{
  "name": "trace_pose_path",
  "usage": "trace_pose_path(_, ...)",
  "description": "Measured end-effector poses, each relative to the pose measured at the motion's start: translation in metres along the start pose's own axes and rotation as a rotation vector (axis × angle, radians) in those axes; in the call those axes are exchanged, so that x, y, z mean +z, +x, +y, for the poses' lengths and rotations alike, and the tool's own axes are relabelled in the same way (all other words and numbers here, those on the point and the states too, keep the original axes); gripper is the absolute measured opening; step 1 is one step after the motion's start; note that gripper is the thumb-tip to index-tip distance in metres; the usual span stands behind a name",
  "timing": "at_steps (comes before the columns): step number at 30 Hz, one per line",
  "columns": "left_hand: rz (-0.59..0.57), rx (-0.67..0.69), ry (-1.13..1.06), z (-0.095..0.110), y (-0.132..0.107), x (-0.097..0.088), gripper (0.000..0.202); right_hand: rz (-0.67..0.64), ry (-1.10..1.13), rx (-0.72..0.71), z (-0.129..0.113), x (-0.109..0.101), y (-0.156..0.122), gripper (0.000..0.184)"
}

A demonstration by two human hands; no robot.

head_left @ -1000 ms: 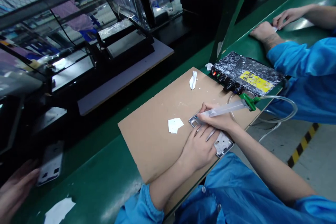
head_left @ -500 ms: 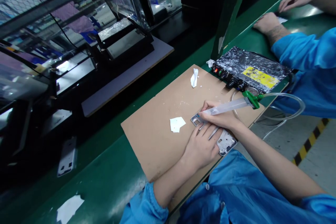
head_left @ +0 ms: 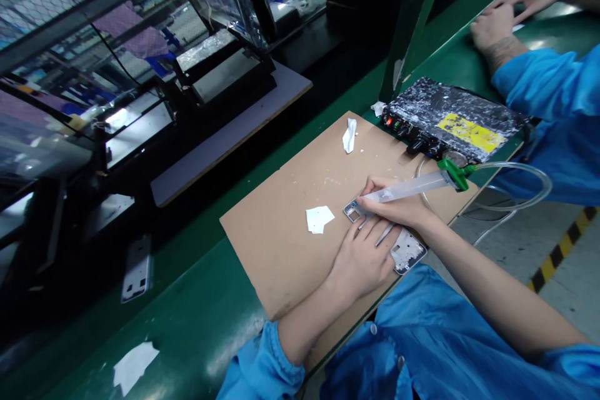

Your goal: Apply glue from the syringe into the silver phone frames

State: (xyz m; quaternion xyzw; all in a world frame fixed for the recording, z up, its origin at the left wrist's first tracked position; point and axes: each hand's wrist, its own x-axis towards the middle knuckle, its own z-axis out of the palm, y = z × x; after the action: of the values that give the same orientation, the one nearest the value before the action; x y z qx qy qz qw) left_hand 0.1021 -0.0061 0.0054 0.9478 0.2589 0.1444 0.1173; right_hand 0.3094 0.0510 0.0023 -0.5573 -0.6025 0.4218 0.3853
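A phone's metal frame (head_left: pixel 407 251) lies slantwise on a brown board (head_left: pixel 281 250), its middle covered by my hands. My left hand (head_left: pixel 363 256) grips it from the near left, fingers bent over its edge. Between those fingers sticks out a thin metal tool (head_left: pixel 384 234), perhaps tweezers; its ends are hidden. In my right hand (head_left: pixel 396 206) is a clear glue syringe (head_left: pixel 417 185) with a green cap, held like a pen. Its tip is hidden behind the fingers, near the far end of the frame. A clear hose runs from the cap.
Beyond the board stands a paint-spattered dispenser box (head_left: pixel 459 115) with knobs. White paper scraps (head_left: pixel 319 219) and a crumpled tissue (head_left: pixel 349 135) lie on the board. Another phone frame (head_left: pixel 137 269) is at the left. A co-worker's hands (head_left: pixel 497 28) are at upper right.
The whole view has shifted slightly. My hands keep almost the same pose on the phone frame and syringe. The co-worker's hands have come closer together.
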Motion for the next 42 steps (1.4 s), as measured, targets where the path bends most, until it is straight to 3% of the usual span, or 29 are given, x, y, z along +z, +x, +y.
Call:
trace_pose_path(14, -0.006, -0.004, -0.017, 0.0003, 0.0005, -0.0036, 0.057, 0.013, -0.009, 0.037, -0.0053, 0.0017, -0.0005, 0.024)
trace_pose_path(42, -0.027, -0.014, -0.007, 0.0002, 0.0005, -0.0016, 0.055, 0.035, -0.023, 0.012, -0.0098, 0.0021, 0.001, 0.028)
